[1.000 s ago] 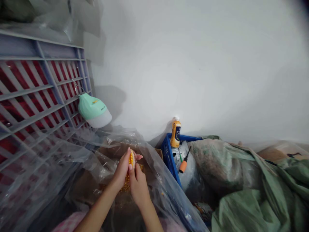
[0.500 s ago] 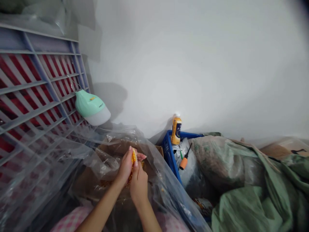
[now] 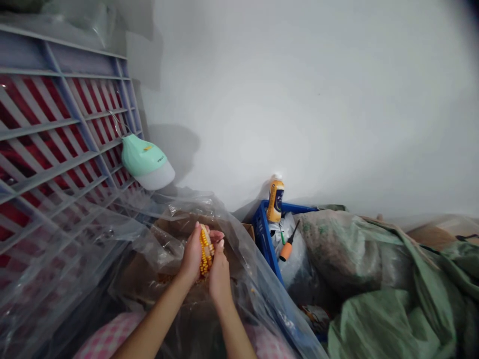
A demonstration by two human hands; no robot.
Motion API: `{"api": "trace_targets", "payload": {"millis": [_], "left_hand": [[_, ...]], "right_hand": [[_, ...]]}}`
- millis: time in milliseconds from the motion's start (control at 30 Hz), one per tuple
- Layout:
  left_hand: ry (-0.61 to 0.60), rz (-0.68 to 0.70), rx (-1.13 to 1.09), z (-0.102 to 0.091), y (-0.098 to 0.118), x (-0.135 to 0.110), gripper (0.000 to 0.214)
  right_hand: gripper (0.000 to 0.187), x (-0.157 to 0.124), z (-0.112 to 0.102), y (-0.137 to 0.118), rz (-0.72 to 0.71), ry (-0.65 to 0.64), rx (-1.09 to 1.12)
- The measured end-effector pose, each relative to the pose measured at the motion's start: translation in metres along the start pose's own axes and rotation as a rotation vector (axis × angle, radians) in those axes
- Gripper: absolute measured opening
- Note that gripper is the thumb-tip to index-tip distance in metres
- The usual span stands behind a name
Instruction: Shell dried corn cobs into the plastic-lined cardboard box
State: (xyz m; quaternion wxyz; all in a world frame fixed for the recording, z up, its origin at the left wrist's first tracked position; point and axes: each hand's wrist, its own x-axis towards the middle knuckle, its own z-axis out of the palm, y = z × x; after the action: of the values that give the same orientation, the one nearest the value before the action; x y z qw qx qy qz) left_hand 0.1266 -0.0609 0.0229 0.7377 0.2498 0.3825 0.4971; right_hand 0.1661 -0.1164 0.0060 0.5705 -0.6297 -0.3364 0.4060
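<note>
A corn cob (image 3: 205, 253) is held between my two hands, tilted upward, with yellow kernels on its near side and a pale bared strip along the right. My left hand (image 3: 191, 257) wraps it from the left, its thumb along the top end. Against the right side presses my right hand (image 3: 220, 274), its thumb near the bared strip. Below the hands is a cardboard box (image 3: 130, 279) lined with clear plastic sheeting (image 3: 258, 271). Loose kernels (image 3: 164, 277) lie in it, partly hidden by my arms.
A purple-grey plastic crate (image 3: 84, 119) stands on the left, a green and white lamp (image 3: 147, 162) hanging from it. To the right, a blue basket (image 3: 264, 237) holds a yellow bottle (image 3: 276, 199), an orange-handled screwdriver (image 3: 286, 251) and plastic bags. Green sacks (image 3: 385, 319) lie beyond.
My right thumb has moved off the cob's front toward the right, and the hands have parted slightly, so more kernels and the bared strip show. The view has shifted a little.
</note>
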Motion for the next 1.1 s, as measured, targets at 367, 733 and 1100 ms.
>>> {"api": "trace_targets", "payload": {"millis": [367, 733, 1100], "left_hand": [[0.027, -0.006, -0.017, -0.002, 0.006, 0.004, 0.032], [-0.003, -0.040, -0.020, 0.000, 0.007, 0.000, 0.030], [-0.027, -0.105, -0.037, -0.002, 0.017, 0.000, 0.028]], "right_hand": [[0.048, -0.007, -0.008, 0.000, -0.283, -0.096, -0.628], [0.062, -0.004, 0.000, 0.005, -0.150, 0.075, -0.345], [0.048, 0.001, -0.016, -0.005, -0.290, 0.048, -0.346]]}}
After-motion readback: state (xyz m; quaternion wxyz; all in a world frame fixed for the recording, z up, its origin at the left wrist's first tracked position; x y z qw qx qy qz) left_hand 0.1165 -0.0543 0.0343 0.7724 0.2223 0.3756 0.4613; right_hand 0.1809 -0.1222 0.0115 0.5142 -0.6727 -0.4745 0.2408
